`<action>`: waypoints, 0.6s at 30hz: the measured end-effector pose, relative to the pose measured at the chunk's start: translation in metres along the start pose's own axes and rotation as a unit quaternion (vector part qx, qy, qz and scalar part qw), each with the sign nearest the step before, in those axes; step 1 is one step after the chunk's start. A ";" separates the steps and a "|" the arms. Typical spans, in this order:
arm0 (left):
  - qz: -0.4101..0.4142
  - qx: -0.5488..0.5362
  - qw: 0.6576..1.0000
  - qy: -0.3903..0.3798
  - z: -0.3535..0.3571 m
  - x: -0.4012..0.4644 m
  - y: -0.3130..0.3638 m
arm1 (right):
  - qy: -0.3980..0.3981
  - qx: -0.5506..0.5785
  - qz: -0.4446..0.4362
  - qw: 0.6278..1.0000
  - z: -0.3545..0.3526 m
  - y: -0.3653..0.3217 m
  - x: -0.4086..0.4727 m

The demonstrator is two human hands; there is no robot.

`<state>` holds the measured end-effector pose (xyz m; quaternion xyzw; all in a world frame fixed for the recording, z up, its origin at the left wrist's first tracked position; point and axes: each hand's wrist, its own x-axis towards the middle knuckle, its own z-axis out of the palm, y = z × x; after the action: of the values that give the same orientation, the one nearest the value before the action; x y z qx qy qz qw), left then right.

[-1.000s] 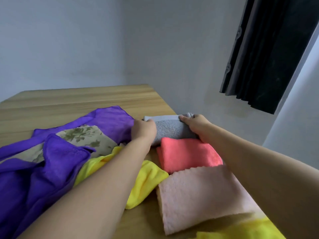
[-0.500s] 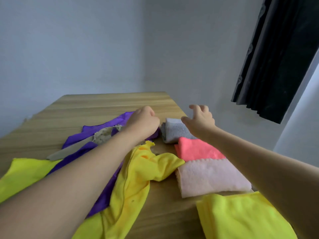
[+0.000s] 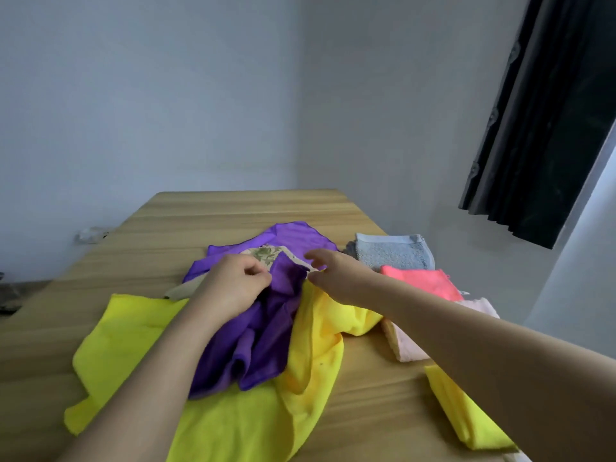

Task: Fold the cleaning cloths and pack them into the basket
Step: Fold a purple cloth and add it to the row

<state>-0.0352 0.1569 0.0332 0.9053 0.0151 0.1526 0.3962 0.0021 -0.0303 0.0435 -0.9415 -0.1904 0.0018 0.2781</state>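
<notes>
We see both arms reaching over the wooden tabletop (image 3: 233,211) toward a loose heap of cloths near its middle. L hand (image 3: 233,288) sits on the purple cloth (image 3: 263,335), fingers curled and pinching a bit of the purple fabric. R hand (image 3: 336,275) hovers just beside it w/ fingers spread and relaxed, gripping nothing, its fingertips over the floral cloth (image 3: 266,253) that pokes out from the purple one. A big unfolded yellow cloth (image 3: 240,415) lies under & around the purple one, toward the near edge. Along the right edge, folded pieces in a row: grey-blue cloth (image 3: 393,251) farthest, coral cloth (image 3: 420,281) next, pale pink cloth (image 3: 403,341) partly hidden by the R forearm, then a folded yellow cloth (image 3: 466,415) near the near-right corner. No basket in view.
</notes>
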 end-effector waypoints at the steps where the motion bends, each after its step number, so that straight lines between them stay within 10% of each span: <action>1: 0.005 -0.002 1.000 0.000 0.003 0.001 -0.002 | -0.001 -0.002 0.007 1.000 0.001 -0.002 0.004; 11: -0.016 -0.221 0.974 -0.042 -0.010 0.030 -0.001 | -0.032 0.010 -0.006 0.999 0.006 -0.009 0.044; 18: 0.040 -0.243 0.962 0.114 -0.028 0.032 0.008 | 0.051 0.249 -0.017 0.967 -0.028 -0.028 0.042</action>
<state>-0.0141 0.1761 0.0658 0.7579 -0.0137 0.2700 0.5938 0.0345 -0.0080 0.0859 -0.8380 -0.1859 -0.0040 0.5130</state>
